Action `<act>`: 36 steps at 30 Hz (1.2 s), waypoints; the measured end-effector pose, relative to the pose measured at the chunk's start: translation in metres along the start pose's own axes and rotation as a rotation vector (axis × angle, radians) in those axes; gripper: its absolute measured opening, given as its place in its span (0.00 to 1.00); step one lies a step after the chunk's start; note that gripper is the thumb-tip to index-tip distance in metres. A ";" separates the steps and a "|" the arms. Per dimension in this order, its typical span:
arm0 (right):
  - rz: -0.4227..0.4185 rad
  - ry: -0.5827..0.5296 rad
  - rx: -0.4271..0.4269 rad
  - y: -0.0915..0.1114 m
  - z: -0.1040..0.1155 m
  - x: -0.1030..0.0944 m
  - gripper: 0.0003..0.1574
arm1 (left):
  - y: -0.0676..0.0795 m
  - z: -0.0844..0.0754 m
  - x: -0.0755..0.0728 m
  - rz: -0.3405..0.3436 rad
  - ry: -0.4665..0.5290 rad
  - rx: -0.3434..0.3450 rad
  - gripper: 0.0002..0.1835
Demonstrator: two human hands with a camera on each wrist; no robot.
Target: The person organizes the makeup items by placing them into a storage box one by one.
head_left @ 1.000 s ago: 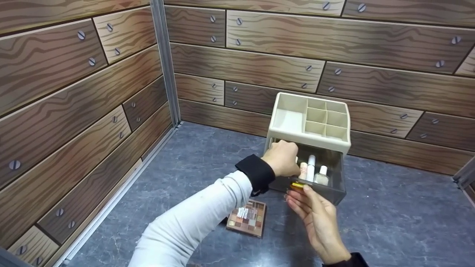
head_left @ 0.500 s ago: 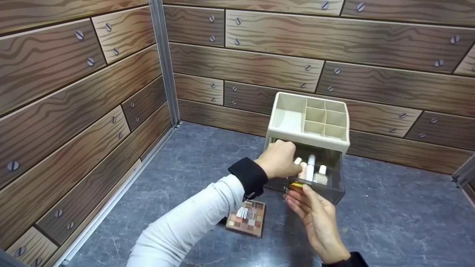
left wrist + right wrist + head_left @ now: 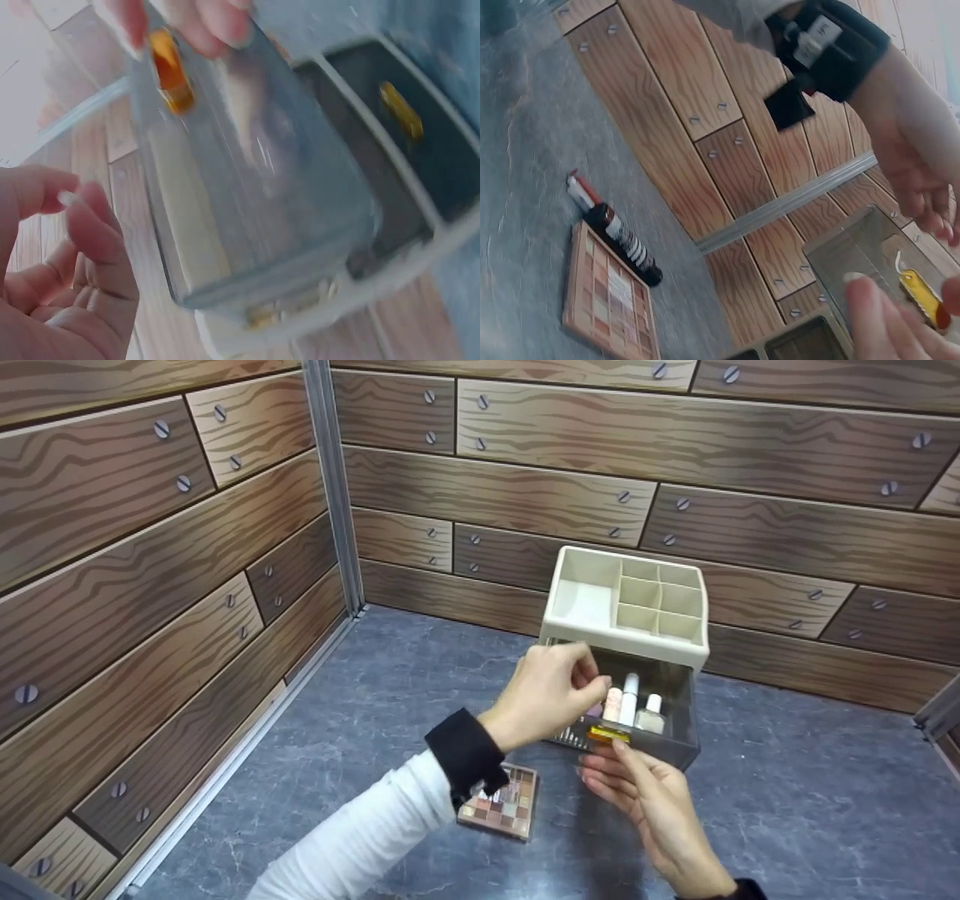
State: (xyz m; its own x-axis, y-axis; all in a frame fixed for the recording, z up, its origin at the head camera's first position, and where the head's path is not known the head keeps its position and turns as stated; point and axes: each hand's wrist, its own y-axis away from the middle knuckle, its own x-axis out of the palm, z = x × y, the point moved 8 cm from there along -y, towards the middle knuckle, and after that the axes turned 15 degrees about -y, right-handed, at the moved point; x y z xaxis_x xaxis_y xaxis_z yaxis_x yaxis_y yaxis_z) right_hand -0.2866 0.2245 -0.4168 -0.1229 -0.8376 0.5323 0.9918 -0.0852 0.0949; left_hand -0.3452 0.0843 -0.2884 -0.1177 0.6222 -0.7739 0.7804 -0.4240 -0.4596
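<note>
My left hand (image 3: pixel 551 690) hovers over the left part of a pulled-out smoky clear drawer (image 3: pixel 667 750), its fingers loosely curled with nothing seen between them. My right hand (image 3: pixel 652 810) pinches the drawer's gold handle (image 3: pixel 608 734) from the front, thumb on top. Inside the drawer stand a peach-coloured small bottle (image 3: pixel 613 706), a slim white tube (image 3: pixel 629 699) and a white-capped nail polish bottle (image 3: pixel 651 715). Something purple shows beside them, partly hidden by the left hand. In the left wrist view the handle (image 3: pixel 174 71) sits by the right fingertips.
The drawer belongs to a cream organizer (image 3: pixel 581 604) with divided top compartments, standing near the back wall. An eyeshadow palette (image 3: pixel 502 810) lies on the grey surface, with a dark tube (image 3: pixel 626 240) beside it in the right wrist view. Wood-patterned walls enclose the left and back.
My left hand has lifted and drawn back leftward from the bottles in the drawer, its fingers loosening. My right hand stays at the handle, shifted slightly right and down.
</note>
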 end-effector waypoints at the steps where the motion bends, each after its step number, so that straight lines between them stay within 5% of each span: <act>1: 0.009 0.023 0.008 0.001 0.001 -0.001 0.20 | 0.005 0.001 0.001 0.020 0.043 -0.022 0.07; 7: 0.094 0.223 -0.018 0.012 0.023 -0.002 0.18 | 0.037 0.006 0.027 0.207 0.314 -0.167 0.12; 13: 0.127 0.310 -0.223 0.021 0.072 -0.001 0.17 | 0.062 0.014 0.063 0.300 0.593 -0.402 0.14; 20: 0.214 0.143 -0.482 -0.003 0.136 -0.007 0.17 | 0.069 0.019 0.091 0.264 0.904 -0.578 0.17; 26: 0.033 0.243 -0.624 -0.051 0.167 -0.026 0.16 | 0.068 0.019 0.098 0.195 1.037 -0.631 0.14; 30: -0.059 0.427 -0.571 -0.083 0.171 -0.034 0.26 | 0.070 0.018 0.103 0.134 1.091 -0.666 0.09; 36: 0.046 0.570 -0.406 -0.116 0.162 -0.037 0.41 | 0.073 0.016 0.108 0.033 1.178 -0.709 0.08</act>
State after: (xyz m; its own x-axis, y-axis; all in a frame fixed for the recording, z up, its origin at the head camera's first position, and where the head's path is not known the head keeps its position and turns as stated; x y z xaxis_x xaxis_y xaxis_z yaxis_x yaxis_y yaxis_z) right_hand -0.4027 0.3527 -0.3107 -0.1535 -0.9881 -0.0066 0.9436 -0.1446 -0.2979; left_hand -0.3110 0.1101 -0.4130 0.2148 0.9544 0.2074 0.9578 -0.2474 0.1462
